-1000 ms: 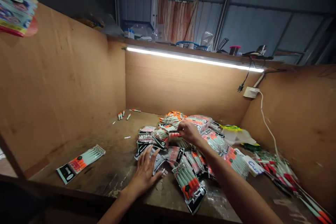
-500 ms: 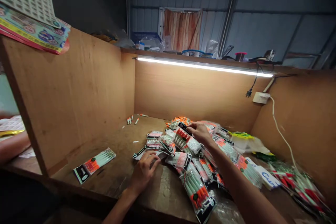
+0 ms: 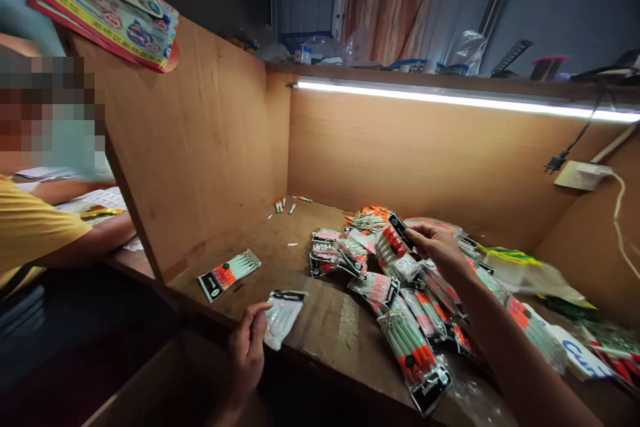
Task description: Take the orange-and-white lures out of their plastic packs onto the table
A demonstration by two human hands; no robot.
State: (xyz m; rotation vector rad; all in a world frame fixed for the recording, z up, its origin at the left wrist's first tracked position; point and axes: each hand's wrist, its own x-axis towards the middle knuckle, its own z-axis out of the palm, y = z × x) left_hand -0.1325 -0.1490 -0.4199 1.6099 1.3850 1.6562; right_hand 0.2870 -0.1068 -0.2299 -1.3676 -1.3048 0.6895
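Note:
My left hand [image 3: 250, 340], at the table's front edge, pinches a clear plastic packet [image 3: 285, 319] with a black top strip. Its contents look pale and are hard to make out. Over the pile, my right hand [image 3: 437, 247] grips the black header of a packet of orange-and-white fishing lures [image 3: 393, 245], tilted. Beneath and around it lie several similar packets, among them a large lure packet [image 3: 411, 347] nearest the front. One separate lure packet [image 3: 230, 273] rests flat to the left.
Loose lures [image 3: 367, 217] are heaped behind the packets, and a few small ones [image 3: 280, 205] lie near the back left corner. A white card with blue writing [image 3: 580, 353] is at right. A wooden partition [image 3: 200, 147] separates me from a person in a yellow sleeve [image 3: 40, 233].
My left hand has taken a packet from the pile's left side and drawn it toward the front edge. The view has turned left, showing more of the co-worker. My right hand still holds its packet.

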